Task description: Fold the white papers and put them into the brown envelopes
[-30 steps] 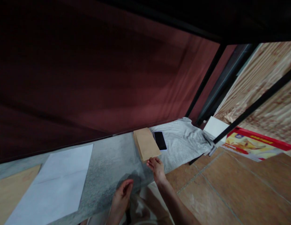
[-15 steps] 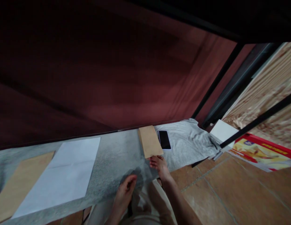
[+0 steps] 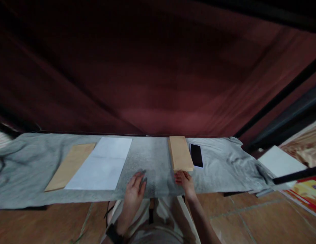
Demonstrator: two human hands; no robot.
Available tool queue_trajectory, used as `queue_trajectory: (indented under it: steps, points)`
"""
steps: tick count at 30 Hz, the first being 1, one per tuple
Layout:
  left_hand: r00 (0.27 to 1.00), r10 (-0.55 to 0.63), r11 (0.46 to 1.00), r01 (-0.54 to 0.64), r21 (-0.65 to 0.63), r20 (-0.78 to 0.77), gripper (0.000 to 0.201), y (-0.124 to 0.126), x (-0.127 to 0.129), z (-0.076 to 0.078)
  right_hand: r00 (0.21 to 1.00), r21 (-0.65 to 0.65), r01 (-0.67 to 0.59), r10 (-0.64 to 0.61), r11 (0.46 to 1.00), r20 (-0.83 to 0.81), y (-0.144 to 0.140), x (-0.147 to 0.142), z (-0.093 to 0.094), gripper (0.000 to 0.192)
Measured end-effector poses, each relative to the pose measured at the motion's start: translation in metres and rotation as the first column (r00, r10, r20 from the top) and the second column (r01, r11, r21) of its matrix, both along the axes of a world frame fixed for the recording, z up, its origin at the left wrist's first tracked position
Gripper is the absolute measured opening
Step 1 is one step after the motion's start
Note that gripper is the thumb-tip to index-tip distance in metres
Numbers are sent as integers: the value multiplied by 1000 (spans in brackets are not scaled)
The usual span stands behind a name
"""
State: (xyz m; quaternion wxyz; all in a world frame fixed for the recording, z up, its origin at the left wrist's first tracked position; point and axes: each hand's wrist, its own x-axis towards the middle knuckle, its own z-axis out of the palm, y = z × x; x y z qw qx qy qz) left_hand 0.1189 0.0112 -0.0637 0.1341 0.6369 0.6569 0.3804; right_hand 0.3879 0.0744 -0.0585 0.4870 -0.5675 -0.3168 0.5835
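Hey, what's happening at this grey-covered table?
A person sits at a low table under a grey cloth. Their right hand touches the near end of a stack of tan paper envelopes, with a black phone lying just right of the stack. Their left hand rests open on the cloth. Further left lie a white paper sheet and a flat brown envelope beside it. A dark red curtain hangs behind.

My hands on the grey cloth

My right hand (image 3: 185,180) touches the brown envelope (image 3: 180,153); my left hand (image 3: 135,189) rests flat beside it.
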Motion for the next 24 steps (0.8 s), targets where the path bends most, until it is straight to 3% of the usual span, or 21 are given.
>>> queue_trajectory:
  steps: [2, 4, 7, 12, 18, 24]
  points:
    - [955, 206, 979, -201, 42, -212, 54, -1, -28, 5, 982, 124, -38, 14, 992, 191, -11, -7, -4, 52]
    - [851, 365, 923, -384, 28, -377, 67, -5, -53, 12, 932, 198, -116, 38, 973, 359, -21, -12, -6, 52]
    - [741, 373, 865, -495, -78, -559, 77, -16, -78, 20, 858, 228, -180, 40, 957, 512, -27, -17, -4, 46]
    - [678, 193, 837, -491, -242, -709, 62, -22, -80, 38, 800, 208, -243, 75, 947, 595, -22, -26, 2, 35]
    - [715, 85, 819, -447, -360, -693, 38, -15, -80, 63, 788, 227, -295, 101, 928, 608, -22, -37, -1, 27]
    - [749, 56, 925, -287, -247, -660, 38, -17, -76, 72, 835, 238, -271, 104, 933, 541, -19, -41, -5, 27]
